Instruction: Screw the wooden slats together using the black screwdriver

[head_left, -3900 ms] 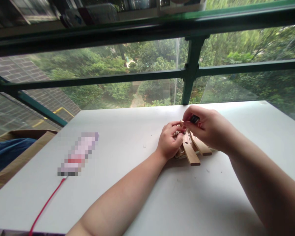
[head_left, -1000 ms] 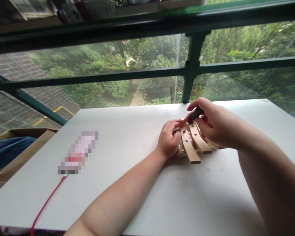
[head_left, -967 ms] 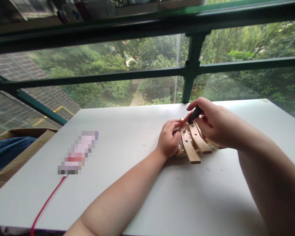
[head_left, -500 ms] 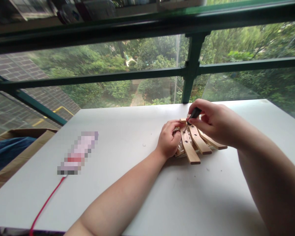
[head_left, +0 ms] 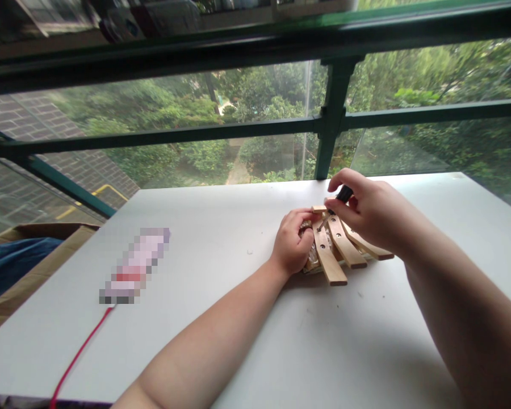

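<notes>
My right hand (head_left: 361, 207) is closed round the black handle of a screwdriver (head_left: 344, 194), its shaft slanting down to the left. The tip meets a screw (head_left: 319, 229) in the leftmost of several pale wooden slats (head_left: 332, 264). These slats fan out towards me, with dark screws showing in them. Under them is something wrapped in clear plastic (head_left: 311, 258), mostly hidden. My left hand (head_left: 293, 238) grips the left side of this wooden piece, fingers over its far edge and thumb by the first slat.
The work lies on a white table (head_left: 204, 272). To the left, a blurred-out flat device (head_left: 140, 264) has a red cable (head_left: 80, 346) running off the near edge. A cardboard box (head_left: 74, 241) with blue cloth stands beyond the left edge. A green railing (head_left: 330, 119) borders the far side.
My right hand has shifted slightly to the right and its fingers have loosened a little on the screwdriver, which leans more to the right. My left hand and the wooden piece stay put.
</notes>
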The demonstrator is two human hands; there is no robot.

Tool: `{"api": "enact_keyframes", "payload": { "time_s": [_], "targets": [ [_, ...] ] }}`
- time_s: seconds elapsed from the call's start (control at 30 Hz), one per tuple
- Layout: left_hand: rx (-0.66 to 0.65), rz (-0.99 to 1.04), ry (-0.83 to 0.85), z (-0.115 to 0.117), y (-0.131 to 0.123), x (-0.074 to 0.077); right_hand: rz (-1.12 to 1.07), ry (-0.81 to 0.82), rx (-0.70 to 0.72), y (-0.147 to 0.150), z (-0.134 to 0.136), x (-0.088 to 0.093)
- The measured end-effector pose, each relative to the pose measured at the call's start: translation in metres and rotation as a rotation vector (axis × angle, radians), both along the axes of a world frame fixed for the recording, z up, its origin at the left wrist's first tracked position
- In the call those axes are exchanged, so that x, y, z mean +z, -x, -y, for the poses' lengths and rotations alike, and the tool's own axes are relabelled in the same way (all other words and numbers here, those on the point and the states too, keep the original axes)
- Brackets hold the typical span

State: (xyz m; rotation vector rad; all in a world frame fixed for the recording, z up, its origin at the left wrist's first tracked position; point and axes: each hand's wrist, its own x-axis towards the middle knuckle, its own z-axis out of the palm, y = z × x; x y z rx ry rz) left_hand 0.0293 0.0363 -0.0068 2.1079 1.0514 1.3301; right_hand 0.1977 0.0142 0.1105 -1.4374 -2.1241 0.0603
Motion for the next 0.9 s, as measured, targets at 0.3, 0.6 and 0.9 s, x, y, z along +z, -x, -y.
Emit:
{"api": "enact_keyframes", "payload": {
  "time_s": [0.3, 0.6, 0.9],
  "targets": [
    [-0.010, 0.015, 0.019, 0.0000, -0.0001, 0.0004, -0.032, -0.013, 0.042, 0.0036, 0.0011, -0.0009],
    [0.006, 0.013, 0.005, 0.0003, -0.0005, 0.0006, -0.043, 0.089, 0.126, 0.0047, 0.0091, 0.0037],
    [0.003, 0.011, 0.021, 0.0011, -0.0006, 0.0021, -0.046, 0.099, 0.107, 0.0017, 0.0085, 0.0006]
  ]
}}
